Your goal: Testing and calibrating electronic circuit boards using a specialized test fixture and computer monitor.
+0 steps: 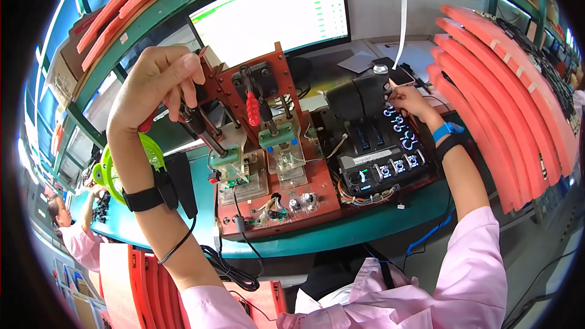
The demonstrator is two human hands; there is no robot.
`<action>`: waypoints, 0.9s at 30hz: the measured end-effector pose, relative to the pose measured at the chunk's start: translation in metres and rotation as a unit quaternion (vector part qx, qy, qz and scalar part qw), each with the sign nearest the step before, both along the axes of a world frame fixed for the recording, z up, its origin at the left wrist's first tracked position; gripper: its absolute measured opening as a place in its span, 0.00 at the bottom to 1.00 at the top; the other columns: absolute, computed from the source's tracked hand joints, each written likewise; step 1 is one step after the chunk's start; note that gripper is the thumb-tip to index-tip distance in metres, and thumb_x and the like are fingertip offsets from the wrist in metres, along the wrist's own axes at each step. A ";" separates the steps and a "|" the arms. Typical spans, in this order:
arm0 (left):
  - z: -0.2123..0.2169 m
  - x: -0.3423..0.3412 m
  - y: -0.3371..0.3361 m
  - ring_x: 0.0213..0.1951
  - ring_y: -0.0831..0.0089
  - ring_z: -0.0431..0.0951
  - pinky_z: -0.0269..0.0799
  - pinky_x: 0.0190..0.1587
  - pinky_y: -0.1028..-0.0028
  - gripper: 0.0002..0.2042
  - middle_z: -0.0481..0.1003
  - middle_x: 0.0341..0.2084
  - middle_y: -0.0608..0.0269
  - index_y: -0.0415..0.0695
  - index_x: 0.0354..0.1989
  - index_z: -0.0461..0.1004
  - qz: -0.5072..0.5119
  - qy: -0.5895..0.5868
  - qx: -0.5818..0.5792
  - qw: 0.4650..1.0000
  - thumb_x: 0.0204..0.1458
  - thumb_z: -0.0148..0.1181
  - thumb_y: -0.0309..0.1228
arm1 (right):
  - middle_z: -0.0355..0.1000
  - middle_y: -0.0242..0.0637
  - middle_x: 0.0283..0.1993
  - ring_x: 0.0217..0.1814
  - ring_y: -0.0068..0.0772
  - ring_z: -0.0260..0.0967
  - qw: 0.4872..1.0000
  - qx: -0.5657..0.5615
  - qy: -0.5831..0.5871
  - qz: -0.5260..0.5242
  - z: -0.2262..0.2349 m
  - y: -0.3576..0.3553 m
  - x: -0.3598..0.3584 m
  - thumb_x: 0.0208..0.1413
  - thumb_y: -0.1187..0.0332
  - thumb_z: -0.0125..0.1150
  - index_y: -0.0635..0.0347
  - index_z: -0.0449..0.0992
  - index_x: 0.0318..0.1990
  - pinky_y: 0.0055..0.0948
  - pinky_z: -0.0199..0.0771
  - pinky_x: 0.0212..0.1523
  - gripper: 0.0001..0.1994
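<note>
My left hand point(159, 82) is raised at the left toggle clamp of a red test fixture point(283, 215), its fingers curled round the clamp's handle, which they mostly hide. The fixture's second toggle clamp has a red handle point(252, 109) hanging down. Under the left clamp's plungers lies a small green circuit board point(242, 172) on a clear block. To the right stands a black control console point(381, 152) with lit white rings and dials. My right hand point(411, 102) has its fingers pinched together at the console's far right edge; what they hold is hidden.
Behind the fixture is a lit monitor point(274, 15). Stacked red foam trays point(506, 109) crowd the right side. A bright green reel point(109, 173) sits by my left forearm. Black cable point(234, 274) coils at the teal table's point(292, 245) front edge. Another person point(79, 237) works at far left.
</note>
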State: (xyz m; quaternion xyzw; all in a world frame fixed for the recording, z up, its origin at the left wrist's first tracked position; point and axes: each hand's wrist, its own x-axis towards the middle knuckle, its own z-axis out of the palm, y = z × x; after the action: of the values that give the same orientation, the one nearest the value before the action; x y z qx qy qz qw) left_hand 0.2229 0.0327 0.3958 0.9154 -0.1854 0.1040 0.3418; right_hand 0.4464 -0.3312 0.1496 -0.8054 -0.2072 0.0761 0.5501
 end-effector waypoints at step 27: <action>0.000 0.000 0.004 0.05 0.85 0.59 0.53 0.09 0.87 0.19 0.70 0.11 0.59 0.37 0.21 0.68 -0.001 -0.014 -0.010 1.000 0.52 0.44 0.42 | 0.67 0.31 0.23 0.23 0.19 0.61 0.998 -0.053 -0.026 0.035 0.002 0.000 0.004 0.40 0.75 0.55 0.66 0.72 0.27 0.18 0.60 0.24 0.05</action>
State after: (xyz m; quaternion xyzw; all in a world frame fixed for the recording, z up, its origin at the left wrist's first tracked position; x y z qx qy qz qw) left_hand 0.2227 0.0366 0.3953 0.9103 -0.1897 0.1183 0.3484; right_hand 0.4501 -0.3313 0.1517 -0.8273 -0.2452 0.0855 0.4981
